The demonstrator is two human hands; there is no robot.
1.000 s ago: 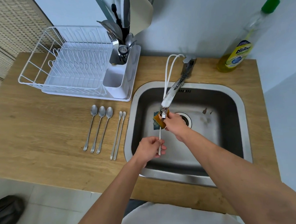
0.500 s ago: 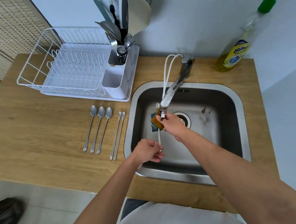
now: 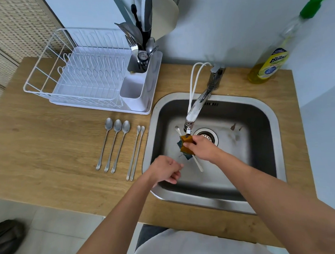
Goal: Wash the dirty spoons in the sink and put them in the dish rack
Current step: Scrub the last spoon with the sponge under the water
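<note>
Your right hand (image 3: pixel 201 147) grips a folded sponge (image 3: pixel 186 145), spongy orange with a dark scouring side, wrapped round a slim white spoon (image 3: pixel 198 165) over the steel sink (image 3: pixel 275 121), under the tap nozzle (image 3: pixel 188 126). Your left hand (image 3: pixel 165 170), just left of it, is loosely curled and holds nothing. Further left, five long polished spoons (image 3: pixel 117 145) lie parallel on the wood-grain worktop (image 3: pixel 47 152); beyond them stands the white wire dish rack (image 3: pixel 78 73).

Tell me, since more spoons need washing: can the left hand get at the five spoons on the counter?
Probably yes. The left hand holds nothing, and the five spoons lie uncovered on bare counter just to its left.
</note>
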